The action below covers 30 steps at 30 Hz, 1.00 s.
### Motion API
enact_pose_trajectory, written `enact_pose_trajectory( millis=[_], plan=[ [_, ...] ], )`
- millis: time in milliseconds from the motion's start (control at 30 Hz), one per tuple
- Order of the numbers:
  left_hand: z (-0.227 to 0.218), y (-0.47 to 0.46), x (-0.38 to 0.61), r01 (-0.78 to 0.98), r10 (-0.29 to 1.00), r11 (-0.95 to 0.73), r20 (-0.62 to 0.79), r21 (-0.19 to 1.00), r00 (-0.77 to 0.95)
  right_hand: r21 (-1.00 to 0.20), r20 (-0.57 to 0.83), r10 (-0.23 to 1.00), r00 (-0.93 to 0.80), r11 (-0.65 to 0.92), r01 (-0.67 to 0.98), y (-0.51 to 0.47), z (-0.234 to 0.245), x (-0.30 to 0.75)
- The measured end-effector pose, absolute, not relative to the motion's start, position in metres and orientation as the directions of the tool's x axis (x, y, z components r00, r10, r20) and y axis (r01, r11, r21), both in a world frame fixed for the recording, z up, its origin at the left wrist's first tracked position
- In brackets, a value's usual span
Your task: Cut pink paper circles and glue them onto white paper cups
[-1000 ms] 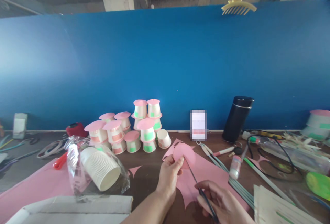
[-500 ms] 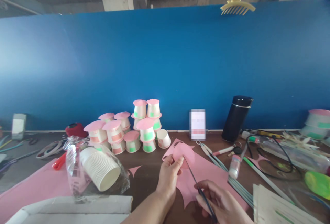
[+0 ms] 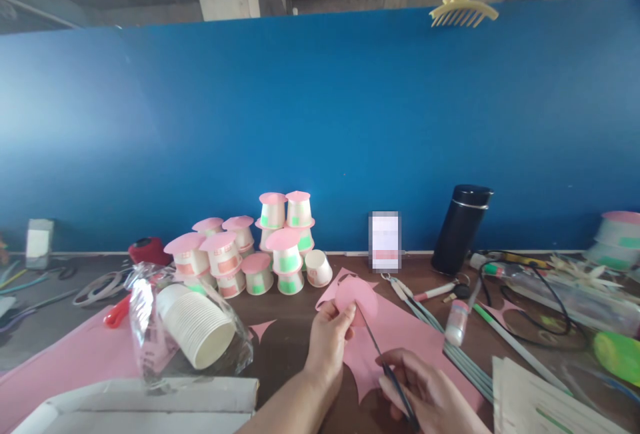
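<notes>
1. Pink paper disc (image 3: pixel 356 297) is pinched between the closed fingertips of the left hand (image 3: pixel 327 341), at one o'clock from that hand, above the pink sheet (image 3: pixel 400 337).
2. Barely anything has been moved over the last second; the cut is judged hardly advanced.
3. Scissors (image 3: pixel 387 367) are gripped by the curled right hand (image 3: pixel 425 394) at five o'clock from the disc; their handles are cut off, and the blades are perhaps nearly shut.

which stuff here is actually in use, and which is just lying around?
In use:
left hand pinching the pink disc
right hand holding the scissors
pink sheet underneath

Lying about:
black flask
bagged cups
pink-topped cups
hair clip on the blue wall
</notes>
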<state>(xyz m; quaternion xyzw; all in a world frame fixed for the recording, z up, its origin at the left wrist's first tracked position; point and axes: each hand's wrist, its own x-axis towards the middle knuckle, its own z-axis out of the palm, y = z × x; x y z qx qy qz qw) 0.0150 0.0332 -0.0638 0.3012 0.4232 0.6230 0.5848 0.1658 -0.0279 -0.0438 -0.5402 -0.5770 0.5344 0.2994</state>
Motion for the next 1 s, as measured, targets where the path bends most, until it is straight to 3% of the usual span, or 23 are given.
enact_pose_trajectory(
  millis=[1000],
  plan=[
    [-0.0646,0.0292,0.0179,-0.494,0.978,0.02,-0.12,0.869,-0.172,-0.946,-0.186,0.954,-0.235,-0.109,0.305,-0.0286,-0.0461,0.1625]
  ],
)
